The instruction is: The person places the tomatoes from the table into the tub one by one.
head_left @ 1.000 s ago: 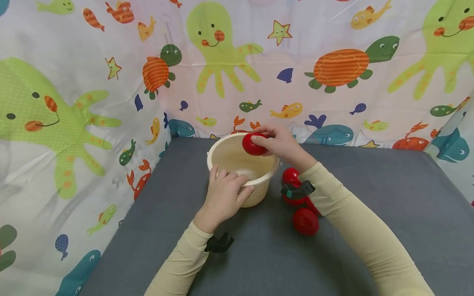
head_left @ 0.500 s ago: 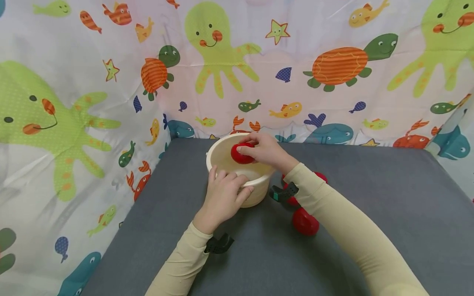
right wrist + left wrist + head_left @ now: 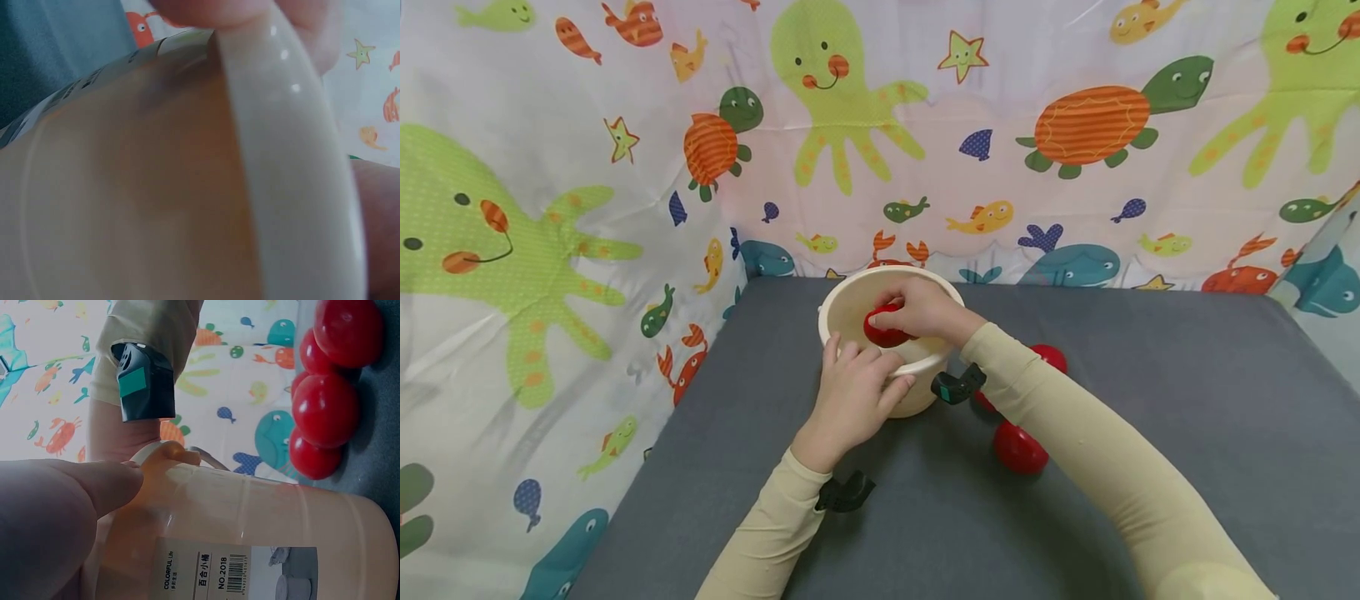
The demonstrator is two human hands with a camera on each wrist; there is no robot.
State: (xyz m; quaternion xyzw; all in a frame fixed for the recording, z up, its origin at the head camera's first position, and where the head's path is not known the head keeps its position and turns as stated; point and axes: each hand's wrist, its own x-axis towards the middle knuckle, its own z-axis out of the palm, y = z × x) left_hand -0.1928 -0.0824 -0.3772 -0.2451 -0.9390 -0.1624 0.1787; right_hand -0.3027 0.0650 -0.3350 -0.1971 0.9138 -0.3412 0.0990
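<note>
1. While the left hand [image 3: 850, 398] steadies the cream bucket [image 3: 850, 312] from the near side, its fingers [image 3: 853, 354] lie curled over the rim and its thumb presses the outer wall (the left wrist view shows that thumb flat against the labelled plastic).
2. Its forearm comes up from the lower edge of the head view, sleeve to the wrist, with a black clip at the cuff.
3. Reaching in from the right, the right hand [image 3: 925, 310] dips inside the bucket, wrist bent downward over the far rim.
4. Its fingers are clamped on a red ball [image 3: 883, 327], which sits low within the bucket's mouth, just behind the left fingertips.
5. More red balls [image 3: 1018, 447] lie on the grey surface [image 3: 1150, 375] just right of the bucket, partly hidden under the right forearm (four show in the left wrist view, bunched and touching).
6. Behind the surface hangs a sea-creature curtain [image 3: 550, 167].
</note>
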